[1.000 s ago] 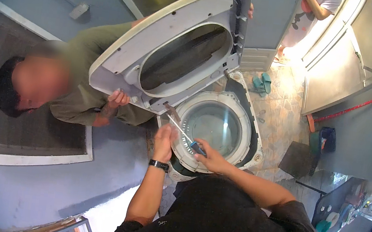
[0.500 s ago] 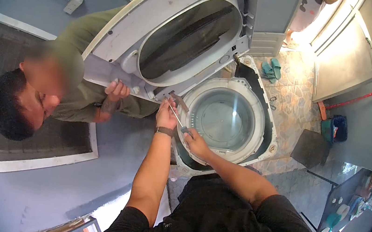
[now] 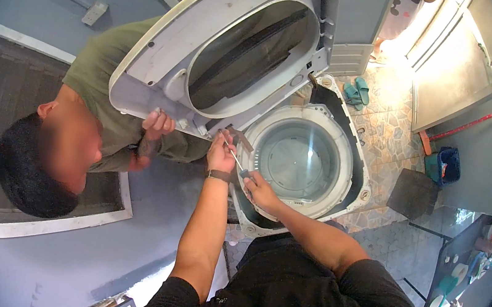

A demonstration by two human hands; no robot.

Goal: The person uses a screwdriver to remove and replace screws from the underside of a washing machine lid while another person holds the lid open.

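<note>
My right hand [image 3: 261, 193] is closed around the handle of a screwdriver [image 3: 234, 156]. Its thin metal shaft points up and left, toward the lower corner of a washing machine's raised top cover [image 3: 174, 38]. At that corner my left hand [image 3: 221, 152] has its fingers pinched together by the screwdriver's tip; what lies between them is too small to make out. A brown flat strip [image 3: 241, 137] sticks out beside those fingers. Below and to the right stands the opened washing machine with its round tub [image 3: 295, 160] showing.
A person in an olive shirt [image 3: 99, 66] on the left grips the cover's lower edge with one hand [image 3: 158, 123]. Green slippers [image 3: 357, 93] lie on the tiled floor beyond the machine. A blue bin [image 3: 448, 166] stands at the right wall. Another person [image 3: 401, 15] is by the doorway.
The co-worker's head has dropped lower and moved to the right. Both my hands and the screwdriver stay nearly where they were, and the cover is still raised.
</note>
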